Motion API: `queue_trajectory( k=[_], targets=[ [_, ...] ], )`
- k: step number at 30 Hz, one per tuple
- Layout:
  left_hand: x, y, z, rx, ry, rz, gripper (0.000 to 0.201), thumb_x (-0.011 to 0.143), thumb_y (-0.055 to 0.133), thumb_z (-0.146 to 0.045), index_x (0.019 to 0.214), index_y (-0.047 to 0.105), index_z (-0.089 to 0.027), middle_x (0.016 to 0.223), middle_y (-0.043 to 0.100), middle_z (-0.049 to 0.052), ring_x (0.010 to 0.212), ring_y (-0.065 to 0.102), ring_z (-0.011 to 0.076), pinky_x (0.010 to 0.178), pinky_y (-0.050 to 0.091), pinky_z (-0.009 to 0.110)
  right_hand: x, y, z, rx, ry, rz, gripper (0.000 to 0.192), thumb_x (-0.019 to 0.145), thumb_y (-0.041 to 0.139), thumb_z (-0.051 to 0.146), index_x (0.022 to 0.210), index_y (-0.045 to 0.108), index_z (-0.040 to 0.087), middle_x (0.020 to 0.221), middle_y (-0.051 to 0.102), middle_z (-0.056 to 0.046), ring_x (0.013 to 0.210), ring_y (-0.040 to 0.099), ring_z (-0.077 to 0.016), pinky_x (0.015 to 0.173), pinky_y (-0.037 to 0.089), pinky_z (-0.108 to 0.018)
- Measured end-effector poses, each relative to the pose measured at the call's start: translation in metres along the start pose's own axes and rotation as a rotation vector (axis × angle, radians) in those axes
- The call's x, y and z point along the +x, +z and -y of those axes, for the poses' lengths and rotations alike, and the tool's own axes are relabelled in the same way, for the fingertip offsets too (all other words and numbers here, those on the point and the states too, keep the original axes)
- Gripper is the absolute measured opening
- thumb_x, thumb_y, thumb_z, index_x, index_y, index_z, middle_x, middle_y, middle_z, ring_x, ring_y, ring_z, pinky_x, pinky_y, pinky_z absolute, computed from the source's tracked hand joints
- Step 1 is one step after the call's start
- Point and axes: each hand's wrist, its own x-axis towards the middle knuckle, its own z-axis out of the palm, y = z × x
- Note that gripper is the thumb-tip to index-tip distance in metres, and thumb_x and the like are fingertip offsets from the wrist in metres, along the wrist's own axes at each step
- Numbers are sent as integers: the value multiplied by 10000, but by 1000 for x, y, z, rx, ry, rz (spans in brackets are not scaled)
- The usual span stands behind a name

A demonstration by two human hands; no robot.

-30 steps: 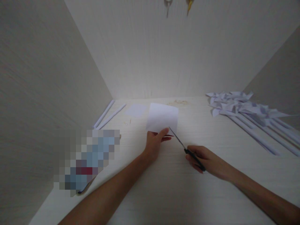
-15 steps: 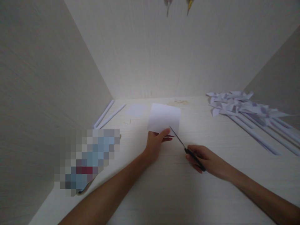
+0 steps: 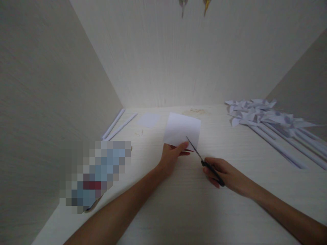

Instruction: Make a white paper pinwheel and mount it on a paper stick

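Note:
My left hand (image 3: 172, 156) pinches a roughly square white sheet of paper (image 3: 182, 127) by its near edge, thumb on top and fingers beneath. Black-handled scissors (image 3: 213, 174) are gripped in my right hand (image 3: 222, 173). Their thin blades slant up and left over the lower right part of the sheet, the tip just beyond my left thumb. From this view I cannot tell how far the blades are apart. A dark red strip shows along the paper's near edge, close to my left fingers.
Several white paper pinwheels (image 3: 260, 112) on rolled paper sticks (image 3: 278, 146) lie at the right. At the back left are two paper rolls (image 3: 120, 127) and a flat piece of white paper (image 3: 148, 120). A pixelated object (image 3: 99, 177) rests left of my left arm. Walls enclose the table's back and sides.
My left hand has shifted slightly to the right with the paper, bringing more of the sheet under the scissor blades. My right hand and the scissors have hardly moved.

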Motion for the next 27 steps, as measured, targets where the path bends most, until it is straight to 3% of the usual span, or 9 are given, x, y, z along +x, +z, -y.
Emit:
queue_trajectory(
  k=[27],
  targets=[
    [-1,1,0,53,-10,34,199,564,682,-249,696,621,-114,707,661,37,565,618,144,515,502,244,0,0,0,-10,-3,-13,336,785,450,439,580,375,184,444,403,54,411,364,-73,404,282,-202]
  ],
)
